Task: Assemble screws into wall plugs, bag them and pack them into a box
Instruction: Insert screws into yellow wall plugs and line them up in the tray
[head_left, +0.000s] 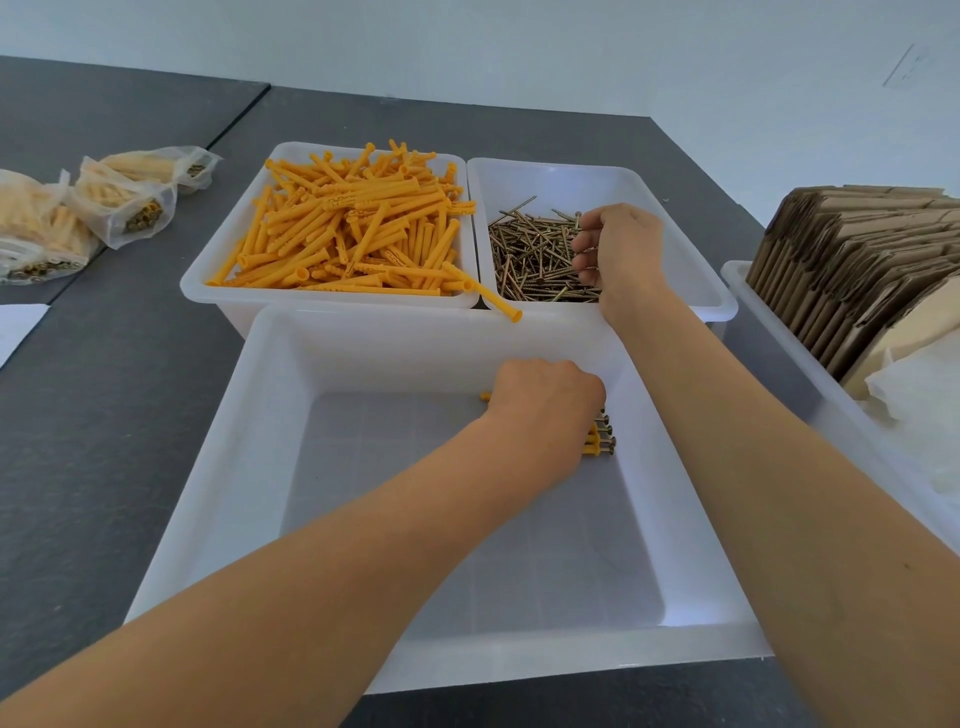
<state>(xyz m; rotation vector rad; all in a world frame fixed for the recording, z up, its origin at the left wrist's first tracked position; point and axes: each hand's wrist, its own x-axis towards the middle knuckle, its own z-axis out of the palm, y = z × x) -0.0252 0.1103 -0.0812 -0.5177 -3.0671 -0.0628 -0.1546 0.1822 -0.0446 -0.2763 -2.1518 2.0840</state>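
Left hand (545, 402), mid frame, is curled round a bunch of yellow plugs w/ screws in them (600, 439), inside the big white tub (249, 467). Right hand (618, 249), upper right, has bent fingers pinching at the loose screws (530, 260) in their bin (691, 208). Bin of plain plugs (353, 234) sits just left of it. Filled bags (119, 200) lie upper left; flat cardboard boxes (852, 260) stand at right.
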